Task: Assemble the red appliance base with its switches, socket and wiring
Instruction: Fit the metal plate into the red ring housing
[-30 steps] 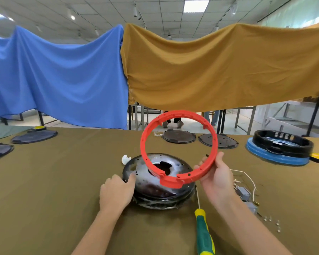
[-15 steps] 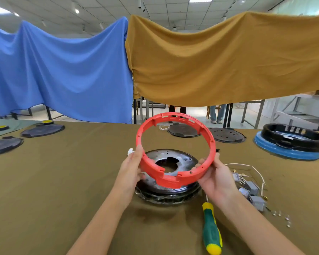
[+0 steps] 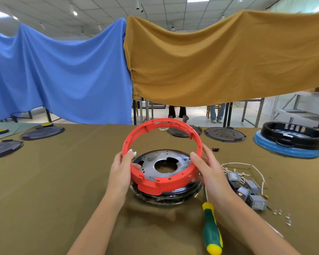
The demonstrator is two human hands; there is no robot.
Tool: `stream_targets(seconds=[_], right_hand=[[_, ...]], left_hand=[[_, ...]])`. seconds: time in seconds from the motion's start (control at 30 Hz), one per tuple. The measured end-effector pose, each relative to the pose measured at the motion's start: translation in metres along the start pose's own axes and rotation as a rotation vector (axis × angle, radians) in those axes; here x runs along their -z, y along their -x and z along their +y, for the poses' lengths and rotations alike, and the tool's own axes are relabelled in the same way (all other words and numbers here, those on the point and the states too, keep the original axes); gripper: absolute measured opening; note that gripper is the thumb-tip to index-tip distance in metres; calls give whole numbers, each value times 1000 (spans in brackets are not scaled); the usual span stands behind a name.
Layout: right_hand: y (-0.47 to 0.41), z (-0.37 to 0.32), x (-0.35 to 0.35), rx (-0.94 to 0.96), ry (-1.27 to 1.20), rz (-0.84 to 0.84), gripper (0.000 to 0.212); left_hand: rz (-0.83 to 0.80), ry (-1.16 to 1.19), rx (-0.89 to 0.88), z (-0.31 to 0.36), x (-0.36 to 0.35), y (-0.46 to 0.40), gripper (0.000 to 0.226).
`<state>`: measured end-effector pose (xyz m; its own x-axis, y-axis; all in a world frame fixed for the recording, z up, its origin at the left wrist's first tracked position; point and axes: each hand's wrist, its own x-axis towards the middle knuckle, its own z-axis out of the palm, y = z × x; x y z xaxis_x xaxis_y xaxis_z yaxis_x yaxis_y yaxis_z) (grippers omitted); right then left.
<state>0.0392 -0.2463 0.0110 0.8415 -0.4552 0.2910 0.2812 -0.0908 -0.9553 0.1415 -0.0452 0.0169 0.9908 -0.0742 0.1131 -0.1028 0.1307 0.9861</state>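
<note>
Both hands (image 3: 120, 173) (image 3: 209, 170) grip the red ring (image 3: 161, 183), tilted over the plate (image 3: 160, 163); seating next requires aligning it level.

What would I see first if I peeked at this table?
First you'd spot the bright red ring, held tilted in the middle by both hands, the left hand and right hand, just above a shiny black metal plate. Behind hang two huge cloths, a blue cloth on the left and a mustard cloth on the right. A green and yellow screwdriver lies near the front.
</note>
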Motion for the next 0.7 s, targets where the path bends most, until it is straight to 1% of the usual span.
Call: stream_targets(seconds=[0.13,0.2,0.33,0.57,0.7], right_hand=[[0,4,7,137,338,63,53],[1,3,9,149,396,72,53],[5,-1,6,164,421,59,55],[3,2,7,132,379,64,59],[-2,8,10,89,331,121,49]], left_hand=[[-25,-88,-95,-4,0,-1,22],[-34,-105,-110,-7,0,-3,22],[-25,-73,-97,-11,2,-6,23],[-39,-82,-84,-11,3,-6,24],[-99,-137,-108,-11,5,-4,28]])
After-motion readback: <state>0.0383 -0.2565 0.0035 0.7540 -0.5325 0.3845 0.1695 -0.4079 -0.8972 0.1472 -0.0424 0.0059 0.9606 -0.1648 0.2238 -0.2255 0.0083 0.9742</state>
